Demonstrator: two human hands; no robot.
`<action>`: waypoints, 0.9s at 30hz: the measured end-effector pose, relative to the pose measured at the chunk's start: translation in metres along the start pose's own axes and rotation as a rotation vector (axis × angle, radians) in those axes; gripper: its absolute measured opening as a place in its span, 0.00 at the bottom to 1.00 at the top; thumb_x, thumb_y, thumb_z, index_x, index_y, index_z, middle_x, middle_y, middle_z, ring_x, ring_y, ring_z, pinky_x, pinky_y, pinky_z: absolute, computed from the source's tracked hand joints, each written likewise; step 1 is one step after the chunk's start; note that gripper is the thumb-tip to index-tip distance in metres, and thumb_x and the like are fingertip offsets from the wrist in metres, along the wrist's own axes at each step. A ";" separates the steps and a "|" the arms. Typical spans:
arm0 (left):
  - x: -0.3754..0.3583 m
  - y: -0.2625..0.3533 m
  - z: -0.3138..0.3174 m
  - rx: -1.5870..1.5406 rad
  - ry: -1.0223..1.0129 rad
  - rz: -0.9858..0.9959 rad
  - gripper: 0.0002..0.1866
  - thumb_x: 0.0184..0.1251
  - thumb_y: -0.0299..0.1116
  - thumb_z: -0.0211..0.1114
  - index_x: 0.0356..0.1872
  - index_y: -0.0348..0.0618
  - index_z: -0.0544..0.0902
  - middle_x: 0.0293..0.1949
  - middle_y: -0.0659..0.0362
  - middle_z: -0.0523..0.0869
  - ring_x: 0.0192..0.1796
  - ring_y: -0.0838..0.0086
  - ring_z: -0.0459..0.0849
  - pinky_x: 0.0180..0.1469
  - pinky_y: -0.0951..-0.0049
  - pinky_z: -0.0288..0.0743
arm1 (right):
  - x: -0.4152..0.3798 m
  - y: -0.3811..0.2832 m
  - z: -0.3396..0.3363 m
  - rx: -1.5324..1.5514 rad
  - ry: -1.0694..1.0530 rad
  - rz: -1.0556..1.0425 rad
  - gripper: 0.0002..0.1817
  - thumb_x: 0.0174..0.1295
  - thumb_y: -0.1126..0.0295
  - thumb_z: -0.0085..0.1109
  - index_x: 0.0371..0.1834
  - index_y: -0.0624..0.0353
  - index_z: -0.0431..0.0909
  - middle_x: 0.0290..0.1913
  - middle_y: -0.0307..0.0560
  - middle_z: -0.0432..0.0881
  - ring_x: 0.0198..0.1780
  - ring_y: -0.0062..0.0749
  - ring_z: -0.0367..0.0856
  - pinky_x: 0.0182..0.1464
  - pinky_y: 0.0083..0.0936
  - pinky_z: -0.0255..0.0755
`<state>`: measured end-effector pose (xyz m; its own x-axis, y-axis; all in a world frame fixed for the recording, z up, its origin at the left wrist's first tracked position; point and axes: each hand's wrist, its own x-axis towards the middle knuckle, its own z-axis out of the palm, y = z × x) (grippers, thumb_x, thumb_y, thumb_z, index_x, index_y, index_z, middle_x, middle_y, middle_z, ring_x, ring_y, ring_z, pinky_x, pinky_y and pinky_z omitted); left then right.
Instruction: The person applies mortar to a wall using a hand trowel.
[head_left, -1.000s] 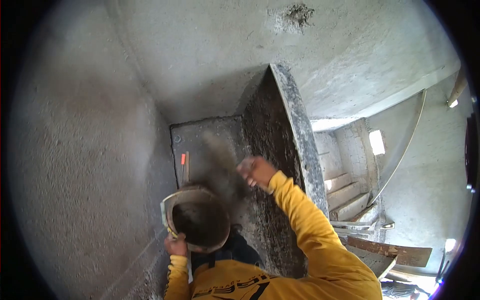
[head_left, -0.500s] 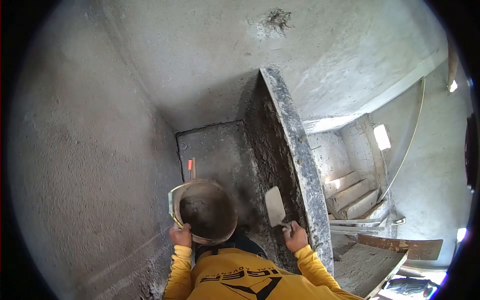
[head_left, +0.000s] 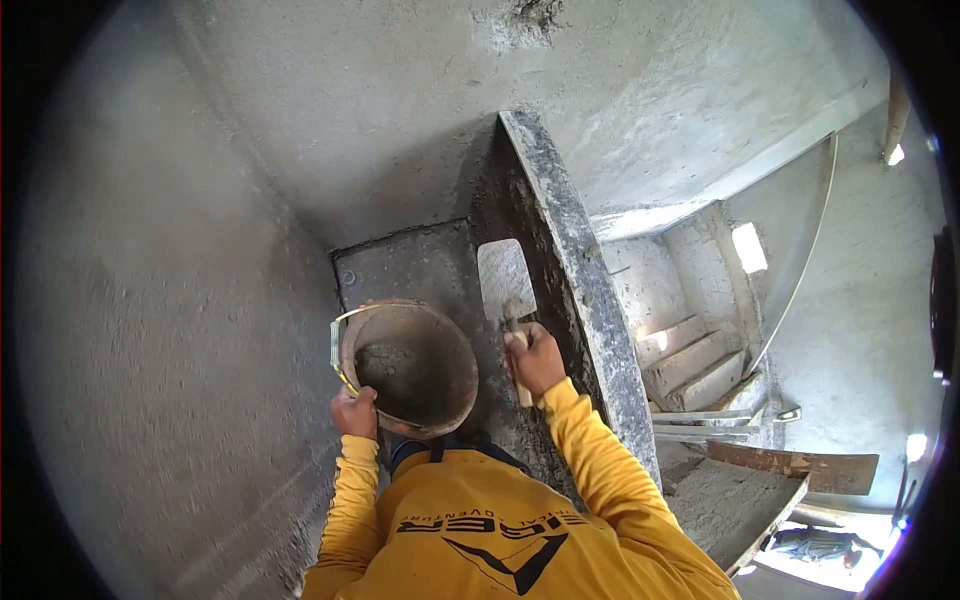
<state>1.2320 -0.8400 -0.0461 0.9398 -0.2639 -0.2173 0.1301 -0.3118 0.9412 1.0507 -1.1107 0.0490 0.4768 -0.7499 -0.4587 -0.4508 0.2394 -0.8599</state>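
Note:
My left hand [head_left: 355,412] is closed at the near left rim of a round bucket [head_left: 448,345], where its yellow-and-grey handle [head_left: 336,345] meets the edge. Some dark mortar [head_left: 388,365] lies in the bottom of the bucket, which tilts toward me. In my right hand [head_left: 540,360] is a trowel, the fingers wrapped round its wooden handle. The trowel's broad, wet blade [head_left: 505,272] points away from me, to the right of the bucket and near the inner face of a low partition [head_left: 590,290].
Rough grey walls close in on the left [head_left: 180,330] and ahead [head_left: 400,170]. Beyond the partition are concrete steps [head_left: 690,365], several planks [head_left: 705,430] and a mortar-stained board [head_left: 740,500]. A long thin strip [head_left: 815,250] leans at the right wall.
My right hand has carried the trowel forward and left, away from my body. The bucket has moved slightly forward, and the orange-tipped tool behind it is now hidden. My view has shifted a little.

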 end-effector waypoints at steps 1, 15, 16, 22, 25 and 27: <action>0.018 -0.005 0.006 0.019 -0.014 -0.002 0.08 0.56 0.28 0.66 0.27 0.31 0.81 0.20 0.61 0.77 0.26 0.78 0.73 0.30 0.68 0.71 | 0.020 -0.008 0.009 0.032 0.023 0.029 0.11 0.73 0.67 0.61 0.45 0.65 0.75 0.26 0.43 0.81 0.24 0.27 0.81 0.26 0.28 0.74; 0.185 0.034 0.044 0.101 -0.194 -0.020 0.10 0.58 0.29 0.65 0.34 0.29 0.82 0.24 0.55 0.83 0.27 0.71 0.76 0.34 0.63 0.74 | 0.190 -0.054 0.050 0.181 0.203 0.226 0.11 0.74 0.66 0.59 0.41 0.64 0.76 0.29 0.45 0.81 0.24 0.28 0.80 0.25 0.29 0.75; 0.191 0.042 0.047 0.150 -0.192 -0.012 0.10 0.59 0.29 0.65 0.33 0.29 0.82 0.24 0.55 0.83 0.27 0.71 0.76 0.34 0.63 0.73 | 0.191 -0.055 0.050 0.173 0.209 0.225 0.11 0.74 0.66 0.59 0.41 0.64 0.76 0.29 0.45 0.81 0.24 0.28 0.80 0.24 0.28 0.75; 0.235 0.019 0.052 0.098 -0.275 0.014 0.10 0.59 0.29 0.66 0.31 0.30 0.81 0.23 0.57 0.80 0.27 0.73 0.74 0.34 0.65 0.73 | 0.193 -0.049 0.063 0.258 0.297 0.224 0.11 0.73 0.66 0.59 0.40 0.65 0.77 0.28 0.44 0.81 0.23 0.28 0.80 0.24 0.27 0.76; 0.240 0.032 0.059 0.172 -0.268 -0.038 0.09 0.59 0.29 0.66 0.31 0.30 0.81 0.24 0.59 0.81 0.28 0.73 0.75 0.35 0.66 0.74 | 0.196 -0.056 0.072 0.205 0.360 0.220 0.11 0.72 0.66 0.61 0.42 0.66 0.77 0.29 0.44 0.82 0.24 0.28 0.81 0.26 0.27 0.77; 0.244 0.045 0.066 0.176 -0.297 -0.025 0.09 0.59 0.28 0.66 0.31 0.30 0.81 0.25 0.60 0.81 0.28 0.73 0.75 0.35 0.66 0.74 | 0.202 -0.041 0.077 0.081 0.409 0.192 0.11 0.70 0.67 0.63 0.44 0.65 0.77 0.32 0.48 0.85 0.23 0.29 0.82 0.26 0.30 0.75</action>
<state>1.4464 -0.9783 -0.0735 0.8008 -0.4999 -0.3298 0.0711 -0.4675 0.8811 1.2235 -1.2250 -0.0257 0.0460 -0.8653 -0.4992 -0.4335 0.4329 -0.7903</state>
